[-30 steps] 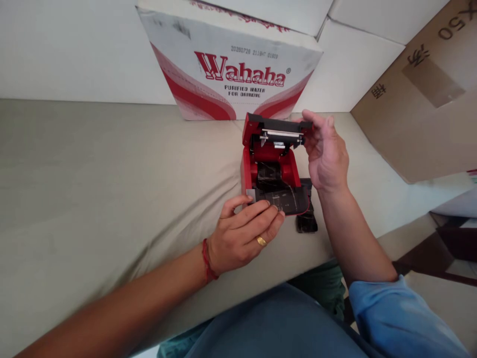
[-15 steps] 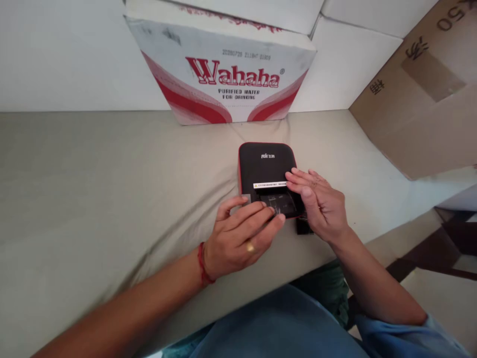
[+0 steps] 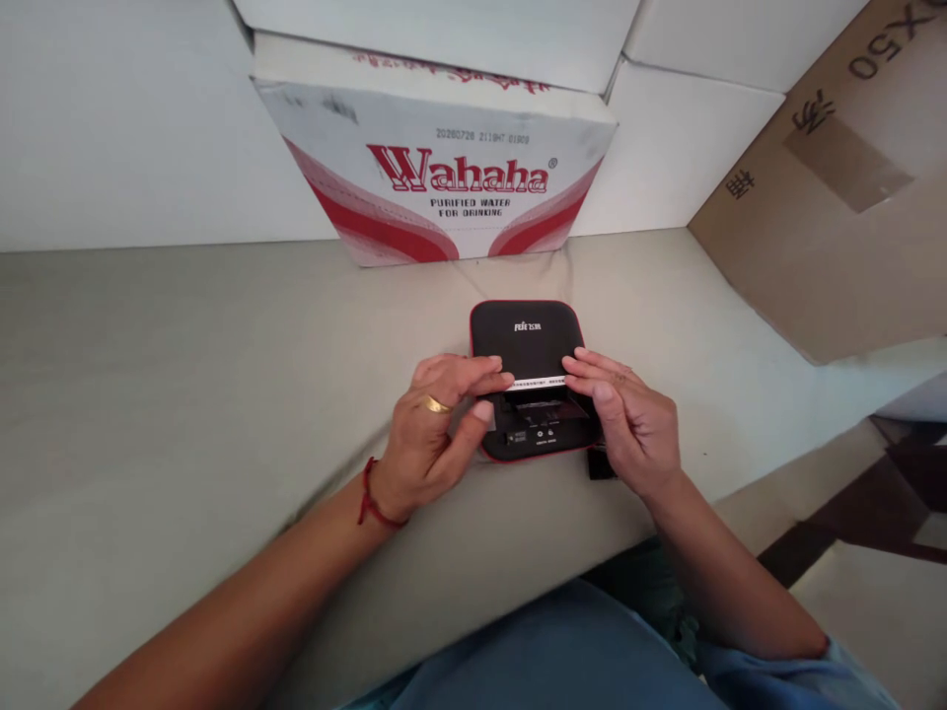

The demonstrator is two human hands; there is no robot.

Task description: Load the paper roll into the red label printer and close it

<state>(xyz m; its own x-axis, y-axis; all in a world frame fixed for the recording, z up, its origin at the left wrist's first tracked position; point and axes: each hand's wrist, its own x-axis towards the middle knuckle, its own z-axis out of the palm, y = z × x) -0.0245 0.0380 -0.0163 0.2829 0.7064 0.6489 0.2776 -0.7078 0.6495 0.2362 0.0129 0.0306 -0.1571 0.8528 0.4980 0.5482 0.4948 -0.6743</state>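
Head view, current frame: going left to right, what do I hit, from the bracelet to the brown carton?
Red bracelet → left hand → black-and-red device → right hand → brown carton.

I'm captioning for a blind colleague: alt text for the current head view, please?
A person's left hand and right hand rest on top of a black, red-edged device on a beige surface. A Wahaha purified water carton stands behind it.

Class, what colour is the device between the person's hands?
The device is black on top, edged in red; it shows best in the head view.
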